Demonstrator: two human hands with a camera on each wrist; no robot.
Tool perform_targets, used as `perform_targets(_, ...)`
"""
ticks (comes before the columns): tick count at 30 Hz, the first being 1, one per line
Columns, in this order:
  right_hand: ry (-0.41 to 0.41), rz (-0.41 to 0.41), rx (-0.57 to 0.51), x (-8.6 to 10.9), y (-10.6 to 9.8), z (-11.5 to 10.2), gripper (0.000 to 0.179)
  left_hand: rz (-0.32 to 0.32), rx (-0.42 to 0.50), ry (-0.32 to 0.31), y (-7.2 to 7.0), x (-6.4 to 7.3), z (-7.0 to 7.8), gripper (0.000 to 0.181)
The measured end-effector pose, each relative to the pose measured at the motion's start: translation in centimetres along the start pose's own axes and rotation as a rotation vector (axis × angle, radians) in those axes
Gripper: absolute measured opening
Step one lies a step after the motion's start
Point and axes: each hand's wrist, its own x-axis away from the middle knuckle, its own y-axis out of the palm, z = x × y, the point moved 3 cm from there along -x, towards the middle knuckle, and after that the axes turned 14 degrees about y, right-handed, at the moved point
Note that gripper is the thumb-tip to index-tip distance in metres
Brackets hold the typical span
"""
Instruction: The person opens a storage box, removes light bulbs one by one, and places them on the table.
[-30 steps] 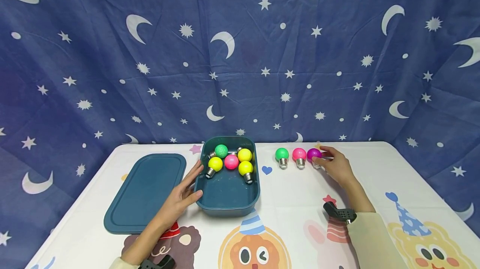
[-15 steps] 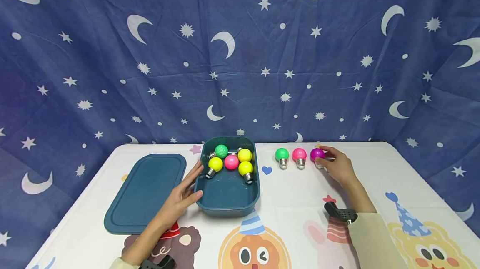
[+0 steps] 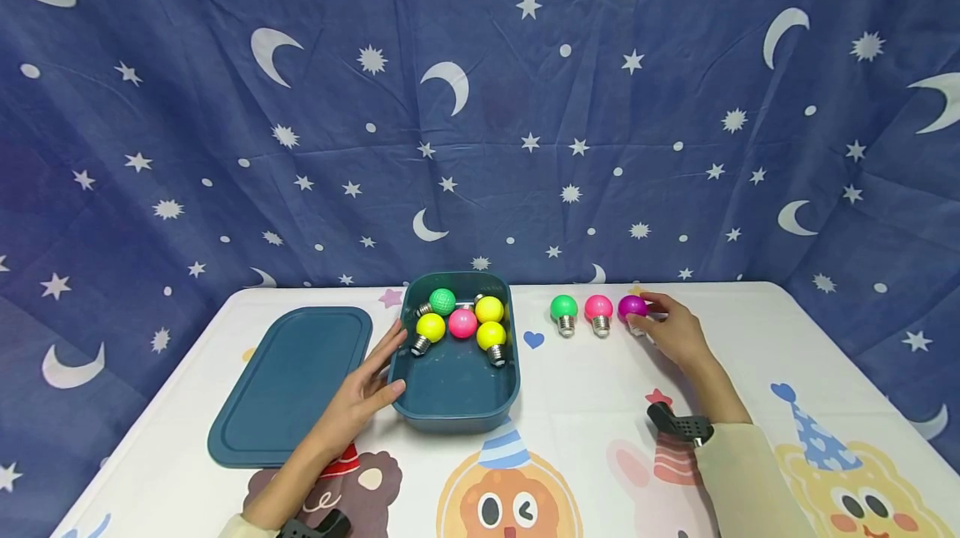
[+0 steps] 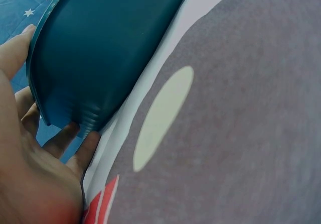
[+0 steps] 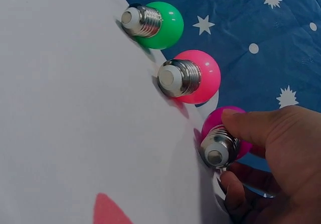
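My right hand (image 3: 673,331) pinches a purple light bulb (image 3: 632,306) between thumb and fingers at the back right of the table. In the right wrist view this purple bulb (image 5: 213,121) lies on its side on the cloth, its metal screw base towards the camera. A pink bulb (image 3: 598,307) and a green bulb (image 3: 563,308) lie to its left in a row, bases pointing the same way. My left hand (image 3: 362,396) rests spread against the left side of a dark teal plastic box (image 3: 457,423), its thumb and fingers touching the wall (image 4: 105,38).
Inside the box several bulbs lie towards the back: a textured green one (image 3: 442,302), a pink one (image 3: 462,324) and several yellow ones (image 3: 491,334). A flat teal lid (image 3: 288,388) lies left of the box. A starry blue curtain (image 3: 480,146) hangs behind the table.
The purple bulb has shifted slightly right, away from the pink one, then a touch back left, with my right hand on it throughout. My left hand and the box have stayed put.
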Motion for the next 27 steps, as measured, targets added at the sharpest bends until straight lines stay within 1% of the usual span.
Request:
perform_targets(7, 0.02, -0.007, -0.005, -0.07, -0.03, -0.01, 0.065, 0.003, -0.002, -0.011, 0.01, 0.01, 0.01, 0.063)
perform_targets(14, 0.026, -0.021, -0.014, -0.1, -0.04, -0.08, 0.066, -0.001, 0.006, -0.002, -0.05, -0.02, 0.13, 0.063)
perform_targets(22, 0.045, -0.048, -0.032, -0.07, -0.15, -0.25, 0.067, 0.0, 0.003, -0.006, -0.06, -0.04, 0.01, 0.062)
perform_targets(25, 0.04, -0.036, -0.01, 0.1, -0.45, -0.49, 0.066, -0.003, -0.004, -0.01, -0.09, -0.01, -0.1, 0.062)
perform_targets(27, 0.021, -0.014, 0.0, 0.34, -0.82, -0.84, 0.064, -0.005, -0.004, -0.01, -0.09, -0.01, -0.12, 0.062)
